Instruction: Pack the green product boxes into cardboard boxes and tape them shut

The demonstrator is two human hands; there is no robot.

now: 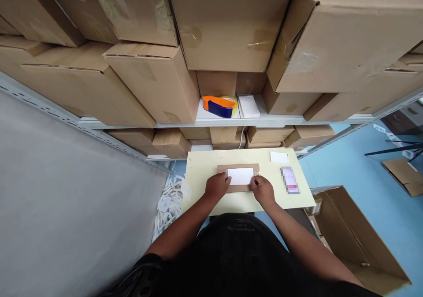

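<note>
One pale yellow worktop (201, 160) stands before a metal shelving rack (132, 125) packed with brown cardboard cartons (231, 28); a plain grey wall (66, 178) closes the left side, and blue floor (360, 149) shows to the right. On the shelf above the worktop sit an orange-and-blue tape dispenser (220, 107) and, just beside it, a white stack (249, 106). White strips (168, 200) litter the floor at the worktop's left, while an open carton (350, 226) stands at its right. Near the middle of the worktop, a white rectangular piece (240, 176) lies flat on a larger brown cardboard piece (238, 189). Its long axis runs left to right across the person's body, its short ends facing the two hands. The left hand (218, 186) is curled narrow at the left end, thumb at the edge; the right hand (263, 190) is likewise curled at the lower right corner. Whether either grips the white piece or the cardboard cannot be told. Farther right lie a white rectangular item (279, 157) and a pixelated oblong (290, 180).
</note>
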